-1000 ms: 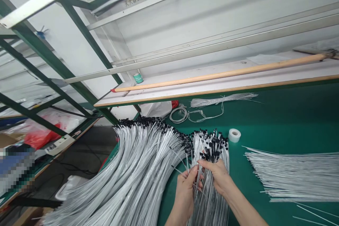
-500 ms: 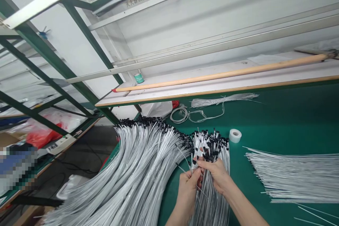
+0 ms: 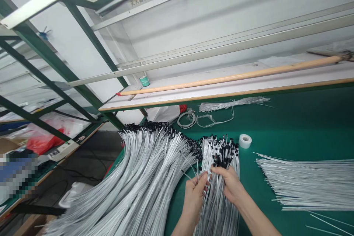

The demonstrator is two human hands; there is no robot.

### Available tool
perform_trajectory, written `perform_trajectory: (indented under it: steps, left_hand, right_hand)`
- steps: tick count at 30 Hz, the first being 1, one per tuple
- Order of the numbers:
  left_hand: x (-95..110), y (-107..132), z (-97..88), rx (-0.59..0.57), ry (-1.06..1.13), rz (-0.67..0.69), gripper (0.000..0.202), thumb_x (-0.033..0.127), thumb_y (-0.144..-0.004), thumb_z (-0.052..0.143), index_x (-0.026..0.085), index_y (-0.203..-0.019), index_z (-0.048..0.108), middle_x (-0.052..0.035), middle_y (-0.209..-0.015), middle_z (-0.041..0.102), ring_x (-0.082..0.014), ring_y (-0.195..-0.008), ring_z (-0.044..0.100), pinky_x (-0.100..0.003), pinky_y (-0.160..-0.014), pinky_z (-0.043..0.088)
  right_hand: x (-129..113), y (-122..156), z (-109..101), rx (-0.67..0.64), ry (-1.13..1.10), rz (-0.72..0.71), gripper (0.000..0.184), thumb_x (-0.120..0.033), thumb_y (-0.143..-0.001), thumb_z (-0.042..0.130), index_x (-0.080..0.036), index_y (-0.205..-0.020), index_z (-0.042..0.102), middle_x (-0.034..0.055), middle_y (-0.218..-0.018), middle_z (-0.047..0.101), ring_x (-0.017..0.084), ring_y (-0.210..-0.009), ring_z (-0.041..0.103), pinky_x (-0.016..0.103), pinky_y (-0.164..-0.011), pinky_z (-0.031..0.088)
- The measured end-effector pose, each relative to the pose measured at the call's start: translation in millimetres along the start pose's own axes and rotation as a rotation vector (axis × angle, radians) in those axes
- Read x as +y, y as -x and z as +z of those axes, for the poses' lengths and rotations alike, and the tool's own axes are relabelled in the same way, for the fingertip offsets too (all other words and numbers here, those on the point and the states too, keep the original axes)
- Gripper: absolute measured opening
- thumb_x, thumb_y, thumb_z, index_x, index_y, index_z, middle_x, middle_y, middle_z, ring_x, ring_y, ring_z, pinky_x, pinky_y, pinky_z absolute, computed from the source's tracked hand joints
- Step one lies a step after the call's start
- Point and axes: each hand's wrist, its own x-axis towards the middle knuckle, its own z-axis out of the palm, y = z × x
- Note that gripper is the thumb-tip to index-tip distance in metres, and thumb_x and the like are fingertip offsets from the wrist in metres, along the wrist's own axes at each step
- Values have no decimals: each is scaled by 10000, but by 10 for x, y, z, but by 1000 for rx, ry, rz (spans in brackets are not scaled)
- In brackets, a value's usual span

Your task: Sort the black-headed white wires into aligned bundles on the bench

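Note:
A bundle of thin grey cables [image 3: 218,199] with black connector ends lies on the green bench, under both my hands. My left hand [image 3: 195,191] is closed on a few loose cables whose black tips poke out above the fingers to the upper left. At the bundle's upper right part, my right hand [image 3: 231,184] is closed round a clump of cables just below their black connectors [image 3: 222,158]. Its thumb points left towards my left hand, with a small gap between the two. A much larger heap of like cables [image 3: 143,177] curves down on the left, its black ends at the top.
A roll of white tape [image 3: 245,141] stands behind the bundle. More cut cables [image 3: 309,184] lie on the right. At the back are a coiled cord [image 3: 186,119] and a thin wire bundle [image 3: 233,104]. Above runs a shelf holding a wooden pole [image 3: 221,77] and a green can [image 3: 144,81].
My hands have drawn slightly apart. My left hand has shifted a little left with its loose cables, and the right hand's thumb has moved back to the right.

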Motion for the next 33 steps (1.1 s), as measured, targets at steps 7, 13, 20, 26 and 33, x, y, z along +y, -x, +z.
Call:
perform_trajectory:
  steps: [7, 13, 20, 26, 33]
  left_hand:
    - [-119, -100, 5, 10, -234, 92, 422, 556, -697, 528, 170, -529, 496, 48, -457, 359, -89, -432, 281, -234, -449, 200]
    - [-95, -89, 51, 8, -436, 205, 414, 482, -772, 427, 209, -465, 376, 39, -429, 318, -104, -420, 268, -252, -457, 162]
    - [-49, -99, 43, 10, -512, 233, 394, 415, -772, 432, 212, -439, 385, 25, -425, 351, -116, -418, 298, -265, -476, 166]
    - [-41, -102, 20, -30, -522, 225, 362, 385, -772, 448, 209, -461, 391, 25, -447, 357, -118, -440, 310, -263, -484, 166]
    - [-51, -84, 11, -69, -450, 213, 372, 434, -770, 450, 202, -483, 402, 47, -447, 314, -98, -431, 269, -247, -460, 172]
  right_hand:
    - [-51, 42, 72, -75, 50, -42, 223, -254, -470, 761, -147, -619, 634, 21, -523, 605, 191, -532, 552, 324, -540, 431]
    - [-42, 30, 146, -23, 110, -49, 312, -261, -440, 798, -145, -678, 633, 39, -654, 662, 159, -519, 532, 279, -461, 398]
    - [-75, 60, 174, -33, 99, -33, 274, -263, -440, 790, -146, -619, 620, -11, -525, 585, 129, -472, 486, 256, -433, 380]
    - [-69, 60, 197, -7, 37, -28, 413, -189, -447, 758, -150, -838, 630, -53, -500, 558, 98, -414, 422, 243, -419, 345]
    - [-94, 78, 188, -34, 27, -37, 475, -199, -466, 756, -146, -919, 624, -63, -473, 532, 108, -409, 424, 252, -425, 342]
